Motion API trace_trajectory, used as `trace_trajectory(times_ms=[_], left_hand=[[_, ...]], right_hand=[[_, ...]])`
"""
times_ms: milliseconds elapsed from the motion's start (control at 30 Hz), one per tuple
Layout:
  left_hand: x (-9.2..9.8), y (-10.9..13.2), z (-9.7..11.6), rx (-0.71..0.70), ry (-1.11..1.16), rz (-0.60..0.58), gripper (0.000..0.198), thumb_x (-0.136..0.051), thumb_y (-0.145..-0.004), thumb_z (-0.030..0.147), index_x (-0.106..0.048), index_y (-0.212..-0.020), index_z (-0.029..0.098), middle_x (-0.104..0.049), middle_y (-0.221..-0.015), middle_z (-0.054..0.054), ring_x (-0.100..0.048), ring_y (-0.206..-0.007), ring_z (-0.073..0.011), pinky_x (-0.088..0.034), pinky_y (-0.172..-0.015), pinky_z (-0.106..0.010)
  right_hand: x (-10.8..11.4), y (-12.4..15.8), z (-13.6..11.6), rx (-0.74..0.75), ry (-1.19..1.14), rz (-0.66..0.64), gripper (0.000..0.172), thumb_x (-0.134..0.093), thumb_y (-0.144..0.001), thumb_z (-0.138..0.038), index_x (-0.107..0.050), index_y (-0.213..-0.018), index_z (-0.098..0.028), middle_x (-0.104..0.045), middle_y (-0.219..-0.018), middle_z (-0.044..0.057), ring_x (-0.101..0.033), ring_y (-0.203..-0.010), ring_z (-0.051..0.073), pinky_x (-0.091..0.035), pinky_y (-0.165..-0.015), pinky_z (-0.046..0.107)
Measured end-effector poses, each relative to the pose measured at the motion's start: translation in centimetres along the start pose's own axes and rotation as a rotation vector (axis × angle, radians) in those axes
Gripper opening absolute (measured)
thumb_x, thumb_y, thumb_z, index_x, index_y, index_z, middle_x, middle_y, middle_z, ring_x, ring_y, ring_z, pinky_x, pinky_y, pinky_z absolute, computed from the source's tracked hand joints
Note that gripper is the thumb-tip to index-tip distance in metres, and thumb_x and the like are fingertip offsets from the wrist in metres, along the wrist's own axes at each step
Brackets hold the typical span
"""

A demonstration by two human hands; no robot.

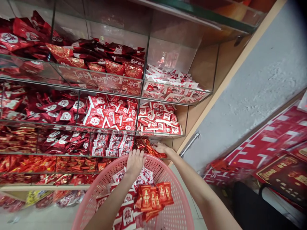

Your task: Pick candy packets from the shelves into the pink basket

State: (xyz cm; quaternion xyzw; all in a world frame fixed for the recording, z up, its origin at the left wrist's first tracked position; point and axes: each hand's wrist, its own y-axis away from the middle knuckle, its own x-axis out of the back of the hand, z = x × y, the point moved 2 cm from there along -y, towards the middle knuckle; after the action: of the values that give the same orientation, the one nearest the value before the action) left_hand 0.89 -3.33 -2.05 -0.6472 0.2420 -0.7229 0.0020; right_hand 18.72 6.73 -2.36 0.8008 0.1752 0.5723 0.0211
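Observation:
My left hand [135, 162] is closed over the far rim of a pink perforated plastic basket [183, 195]. Inside the basket lie orange-red packets with gold print [153, 197] on top of red-and-white packets [128, 217]. My right hand [162, 149] reaches past the basket into a low shelf compartment at the right end. Its fingers stretch out over shiny red packets [146, 146] and touch them; the fingertips are small and partly hidden. I see no packet clearly lifted by it.
Glass-fronted shelves [107, 89] carry several compartments of red, maroon and white packets. A wooden side panel [203, 108] and grey wall [254, 70] stand to the right. Red printed boxes [285, 175] and a black chair-like object [251, 207] are at lower right.

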Motion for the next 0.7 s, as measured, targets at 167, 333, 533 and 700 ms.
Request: trace_trajectory(times_ms=[167,333,533,700], left_hand=[[-0.1,0.0,0.0,-0.002,0.007,-0.001,0.029,-0.033,-0.091,0.033,-0.056,-0.099,0.018,-0.057,-0.094,-0.010,-0.045,-0.091,-0.0245,-0.032,-0.086,-0.041],[-0.2,0.0,0.0,-0.003,-0.009,0.001,0.029,-0.033,-0.091,0.034,-0.056,-0.099,0.018,-0.057,-0.094,-0.009,-0.045,-0.091,-0.0245,-0.032,-0.085,-0.041],[-0.2,0.0,0.0,-0.007,-0.011,0.008,0.030,-0.033,-0.091,0.034,-0.056,-0.100,0.017,-0.058,-0.094,-0.009,-0.046,-0.091,-0.0243,-0.032,-0.085,-0.040],[-0.1,0.0,0.0,-0.004,-0.015,-0.002,0.031,-0.032,-0.091,0.034,-0.056,-0.101,0.017,-0.058,-0.094,-0.010,-0.046,-0.091,-0.0247,-0.032,-0.086,-0.041]], right_hand=[[0.9,0.6,0.4,-0.027,-0.101,0.025,0.055,-0.021,-0.095,-0.044,-0.067,-0.101,-0.015,-0.068,-0.104,0.009,-0.062,-0.091,0.017,-0.045,-0.077,0.023],[1.0,1.2,0.2,-0.014,-0.134,-0.037,0.054,-0.041,-0.083,-0.061,-0.069,-0.088,-0.015,-0.070,-0.082,0.004,-0.061,-0.073,0.016,-0.043,-0.064,0.023],[0.5,2.2,-0.5,-0.018,-0.065,-0.072,0.053,-0.067,-0.061,-0.060,-0.066,-0.096,-0.020,-0.068,-0.093,0.003,-0.061,-0.082,0.019,-0.042,-0.073,0.026],[0.0,2.5,-0.8,-0.006,-0.002,-0.031,0.065,-0.067,-0.061,-0.057,-0.057,-0.116,-0.023,-0.065,-0.109,0.006,-0.056,-0.106,0.028,-0.031,-0.098,0.042]])
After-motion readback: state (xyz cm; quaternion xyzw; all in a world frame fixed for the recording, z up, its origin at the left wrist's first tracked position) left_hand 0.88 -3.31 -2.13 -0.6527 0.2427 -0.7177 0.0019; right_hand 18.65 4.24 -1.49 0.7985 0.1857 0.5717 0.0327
